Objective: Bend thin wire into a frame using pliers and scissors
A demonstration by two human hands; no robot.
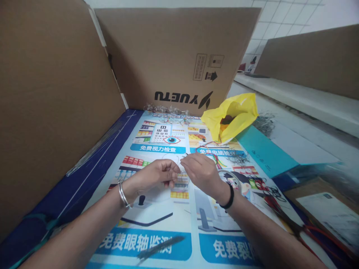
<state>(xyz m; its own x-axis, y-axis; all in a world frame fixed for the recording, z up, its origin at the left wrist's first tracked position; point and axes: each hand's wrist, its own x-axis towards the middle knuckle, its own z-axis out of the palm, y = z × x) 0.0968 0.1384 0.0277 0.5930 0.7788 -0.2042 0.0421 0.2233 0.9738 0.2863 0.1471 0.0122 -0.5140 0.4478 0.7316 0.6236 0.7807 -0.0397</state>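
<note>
My left hand [159, 174], with silver bangles at the wrist, is closed in a pinch over the printed sheet. My right hand [201, 171], wearing a black band, is pinched just beside it, the fingertips almost meeting. Between them shows a thin silvery wire [183, 174], gripped from both sides; its exact shape is too fine to make out. Coloured strands [220, 161] in red, yellow and green lie behind my right hand. Nearer to me rests a bundle of thin dark wires [161, 248].
Cardboard panels [168, 48] stand at the left and back. Tangled wire pieces [171, 112] lie along the back edge. A yellow bag [238, 106] sits open at the back right. Red-handled scissors [305, 229] and a brown labelled parcel [325, 201] are on the right.
</note>
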